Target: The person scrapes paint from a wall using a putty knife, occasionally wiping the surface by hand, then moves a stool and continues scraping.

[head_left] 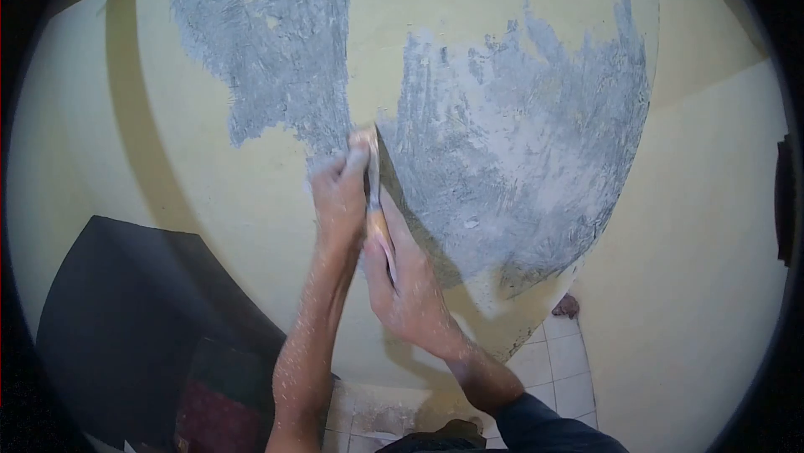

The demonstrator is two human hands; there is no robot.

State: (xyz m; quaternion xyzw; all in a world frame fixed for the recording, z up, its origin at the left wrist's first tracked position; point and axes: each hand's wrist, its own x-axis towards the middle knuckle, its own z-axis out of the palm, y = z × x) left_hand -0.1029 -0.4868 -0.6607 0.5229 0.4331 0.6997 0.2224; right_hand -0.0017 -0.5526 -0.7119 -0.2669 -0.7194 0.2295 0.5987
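Note:
My right hand (412, 298) is wrapped round the wooden handle of a paint scraper (376, 220), which points up the wall. Higher up, my left hand (337, 198) is closed at the scraper's blade end, its fingers pressed against the blade. The blade's edge meets the pale yellow wall (243, 193) at a narrow strip between two bare grey patches. One grey patch (285, 59) lies up and to the left; a larger grey patch (519, 151) spreads to the right. Pale dust coats both hands and forearms.
A large dark panel (126, 311) stands at the lower left against the wall. White floor tiles (565, 361) show below, with dust and debris. A small brown object (566, 306) lies in the corner by the right wall (687, 244). A dark object (785, 202) is at the right edge.

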